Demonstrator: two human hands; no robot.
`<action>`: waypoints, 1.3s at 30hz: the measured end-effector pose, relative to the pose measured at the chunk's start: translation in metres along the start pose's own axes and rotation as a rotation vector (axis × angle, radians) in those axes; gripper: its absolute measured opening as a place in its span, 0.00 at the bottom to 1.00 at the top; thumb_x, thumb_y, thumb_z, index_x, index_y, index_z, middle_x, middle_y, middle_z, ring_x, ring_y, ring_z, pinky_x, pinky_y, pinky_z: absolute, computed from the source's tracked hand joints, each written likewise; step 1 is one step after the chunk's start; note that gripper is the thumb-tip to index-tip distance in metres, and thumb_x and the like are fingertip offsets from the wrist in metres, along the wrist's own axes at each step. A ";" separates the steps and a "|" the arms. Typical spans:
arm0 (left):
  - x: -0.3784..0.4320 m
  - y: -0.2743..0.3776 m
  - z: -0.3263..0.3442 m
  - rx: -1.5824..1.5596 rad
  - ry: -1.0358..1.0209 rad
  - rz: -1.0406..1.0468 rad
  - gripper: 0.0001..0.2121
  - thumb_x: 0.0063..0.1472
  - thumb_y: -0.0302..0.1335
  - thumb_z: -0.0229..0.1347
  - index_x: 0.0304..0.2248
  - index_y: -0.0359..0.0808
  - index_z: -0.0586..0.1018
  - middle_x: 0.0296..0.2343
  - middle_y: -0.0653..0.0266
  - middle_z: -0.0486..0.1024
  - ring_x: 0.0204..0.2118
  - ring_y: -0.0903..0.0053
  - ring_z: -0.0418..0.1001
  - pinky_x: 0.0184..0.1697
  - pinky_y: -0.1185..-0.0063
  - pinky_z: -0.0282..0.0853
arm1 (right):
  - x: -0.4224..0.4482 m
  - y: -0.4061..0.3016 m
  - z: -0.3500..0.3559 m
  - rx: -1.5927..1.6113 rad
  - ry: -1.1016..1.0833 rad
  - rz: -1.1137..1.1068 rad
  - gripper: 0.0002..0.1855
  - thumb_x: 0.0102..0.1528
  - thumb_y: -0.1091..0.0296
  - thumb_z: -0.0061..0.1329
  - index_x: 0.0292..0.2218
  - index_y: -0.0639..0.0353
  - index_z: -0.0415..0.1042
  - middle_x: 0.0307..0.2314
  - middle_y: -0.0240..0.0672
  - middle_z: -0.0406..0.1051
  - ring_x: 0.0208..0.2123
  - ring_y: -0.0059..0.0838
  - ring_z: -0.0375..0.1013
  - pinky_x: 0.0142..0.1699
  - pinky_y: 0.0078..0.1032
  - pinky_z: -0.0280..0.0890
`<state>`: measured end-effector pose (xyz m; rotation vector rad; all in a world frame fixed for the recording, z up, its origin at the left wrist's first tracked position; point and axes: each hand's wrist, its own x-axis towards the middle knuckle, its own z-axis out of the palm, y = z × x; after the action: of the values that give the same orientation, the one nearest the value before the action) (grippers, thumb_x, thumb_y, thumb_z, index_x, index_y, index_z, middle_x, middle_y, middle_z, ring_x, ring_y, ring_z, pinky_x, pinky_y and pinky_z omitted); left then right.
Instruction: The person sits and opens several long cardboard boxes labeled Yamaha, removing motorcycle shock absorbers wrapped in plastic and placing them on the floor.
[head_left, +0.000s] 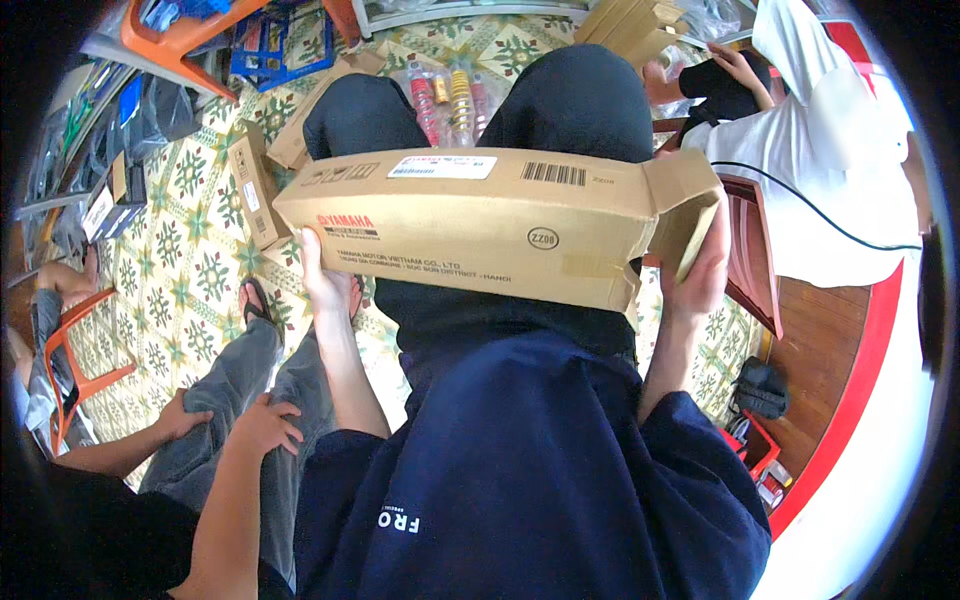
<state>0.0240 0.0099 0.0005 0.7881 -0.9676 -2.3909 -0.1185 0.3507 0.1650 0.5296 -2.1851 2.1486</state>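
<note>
A long Yamaha cardboard box lies across in front of me, above my lap, held between both hands. My left hand grips its left end, thumb on the printed front face and the other fingers hidden beneath. At the right end, my right hand holds the box by its raised end flaps, which stand partly open. The box's contents are hidden. Beyond it, between my knees, red shock absorbers and a yellow one lie in clear plastic on the tiled floor.
More cardboard boxes lie on the floor to the left, near a blue plastic frame and an orange plastic chair. A seated person's hands rest at lower left. Another person in white sits at right beside a reddish-brown chair.
</note>
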 end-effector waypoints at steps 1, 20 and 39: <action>-0.002 -0.002 -0.003 0.039 -0.016 0.001 0.24 0.66 0.43 0.41 0.56 0.37 0.62 0.52 0.61 0.65 0.54 0.70 0.63 0.57 0.70 0.56 | -0.007 -0.025 0.009 -0.126 -0.041 0.108 0.58 0.43 0.21 0.42 0.55 0.68 0.55 0.51 0.46 0.60 0.55 0.36 0.59 0.59 0.35 0.52; 0.009 0.025 -0.007 0.099 -0.056 -0.104 0.29 0.62 0.44 0.49 0.55 0.33 0.61 0.50 0.60 0.65 0.54 0.71 0.62 0.57 0.70 0.55 | 0.012 0.008 0.050 0.076 -0.209 0.438 0.50 0.48 0.60 0.60 0.61 0.61 0.42 0.53 0.45 0.58 0.54 0.32 0.60 0.58 0.27 0.54; 0.016 0.058 0.115 0.740 -0.053 0.081 0.29 0.55 0.33 0.58 0.54 0.37 0.60 0.47 0.56 0.63 0.51 0.69 0.61 0.55 0.75 0.56 | 0.069 0.063 -0.001 0.429 -0.046 0.604 0.48 0.48 0.72 0.55 0.63 0.56 0.40 0.55 0.43 0.55 0.54 0.35 0.60 0.57 0.30 0.57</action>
<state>-0.0516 0.0177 0.1053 0.8991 -1.9077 -1.9709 -0.2003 0.3355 0.1218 -0.1114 -2.0948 2.9597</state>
